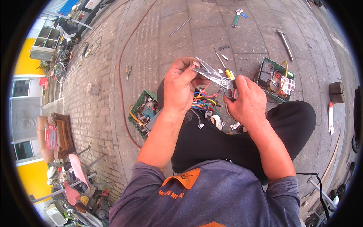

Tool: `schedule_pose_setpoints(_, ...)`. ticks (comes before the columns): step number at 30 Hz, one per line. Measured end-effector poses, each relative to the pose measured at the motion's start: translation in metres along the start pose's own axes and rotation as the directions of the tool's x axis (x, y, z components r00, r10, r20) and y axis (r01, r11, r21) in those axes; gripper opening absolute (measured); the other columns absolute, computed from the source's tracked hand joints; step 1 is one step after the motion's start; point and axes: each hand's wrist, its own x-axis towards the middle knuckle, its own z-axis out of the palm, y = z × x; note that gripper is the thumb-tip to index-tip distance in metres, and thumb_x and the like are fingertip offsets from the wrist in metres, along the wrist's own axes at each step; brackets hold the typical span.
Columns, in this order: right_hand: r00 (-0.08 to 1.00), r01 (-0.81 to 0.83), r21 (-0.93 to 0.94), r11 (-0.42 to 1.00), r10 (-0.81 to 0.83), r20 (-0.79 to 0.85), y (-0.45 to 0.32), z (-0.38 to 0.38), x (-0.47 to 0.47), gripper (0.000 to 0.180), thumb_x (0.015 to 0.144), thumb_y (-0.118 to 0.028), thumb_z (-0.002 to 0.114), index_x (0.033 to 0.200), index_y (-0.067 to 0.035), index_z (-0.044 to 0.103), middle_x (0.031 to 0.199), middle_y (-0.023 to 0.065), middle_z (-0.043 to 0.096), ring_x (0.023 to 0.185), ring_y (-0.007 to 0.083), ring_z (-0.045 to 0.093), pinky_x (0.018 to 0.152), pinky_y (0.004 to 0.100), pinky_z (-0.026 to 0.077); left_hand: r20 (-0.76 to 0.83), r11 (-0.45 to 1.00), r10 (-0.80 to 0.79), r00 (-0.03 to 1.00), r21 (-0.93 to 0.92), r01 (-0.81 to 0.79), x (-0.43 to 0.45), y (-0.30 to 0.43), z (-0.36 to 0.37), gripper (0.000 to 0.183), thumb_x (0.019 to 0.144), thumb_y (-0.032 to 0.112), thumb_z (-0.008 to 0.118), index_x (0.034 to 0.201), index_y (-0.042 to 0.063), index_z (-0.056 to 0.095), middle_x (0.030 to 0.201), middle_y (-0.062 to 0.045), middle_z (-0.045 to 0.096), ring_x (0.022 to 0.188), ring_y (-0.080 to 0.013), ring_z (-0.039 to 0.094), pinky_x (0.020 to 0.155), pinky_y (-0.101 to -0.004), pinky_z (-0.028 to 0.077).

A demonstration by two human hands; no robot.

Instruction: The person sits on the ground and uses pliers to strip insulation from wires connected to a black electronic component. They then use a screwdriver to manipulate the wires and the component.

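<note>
My right hand (248,99) grips the handles of a pair of scissors (222,81), their worn metal blades parted and pointing up and left. The blade tips reach the thumb and fingertips of my left hand (181,85). Pinched in that hand is a thin orange wire (203,89), which runs down from below the fingers; its end is mostly hidden by them. Beneath the hands, a bundle of coloured wires (205,103) with connectors lies by my legs. Next to it is a roll of white tape (217,122).
Green crates of tools and parts stand left (143,113) and right (275,79). A yellow-handled screwdriver (227,71), an adjustable wrench (237,18), a hammer (285,45) and pliers (128,72) lie on the paving. A brown hose (120,85) crosses the ground at left.
</note>
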Motion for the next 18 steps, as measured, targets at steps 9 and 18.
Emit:
schedule_pose_setpoints(9, 0.996, -0.038, -0.001, 0.999, 0.038, 0.075, 0.000, 0.001, 0.001, 0.049, 0.066, -0.023, 0.090, 0.096, -0.006, 0.056, 0.087, 0.0129, 0.064, 0.079, 0.0343, 0.067, 0.069, 0.0447, 0.053, -0.026, 0.998, -0.004, 1.000, 0.058, 0.006, 0.000, -0.001, 0.002, 0.014, 0.105, 0.012, 0.063, 0.115, 0.004, 0.065, 0.102, -0.008, 0.072, 0.088, -0.0186, 0.073, 0.076, -0.0354, 0.065)
schedule_pose_setpoints(18, 0.997, -0.030, 0.007, 1.000, 0.030, 0.067, -0.001, -0.001, 0.002, 0.050, 0.065, -0.023, 0.091, 0.097, -0.005, 0.055, 0.089, 0.0124, 0.064, 0.081, 0.0345, 0.067, 0.071, 0.0445, 0.053, -0.021, 0.998, 0.034, 0.999, 0.055, -0.033, -0.001, -0.001, 0.003, 0.012, 0.104, 0.011, 0.063, 0.113, 0.002, 0.065, 0.101, -0.008, 0.071, 0.088, -0.0185, 0.073, 0.076, -0.0349, 0.065)
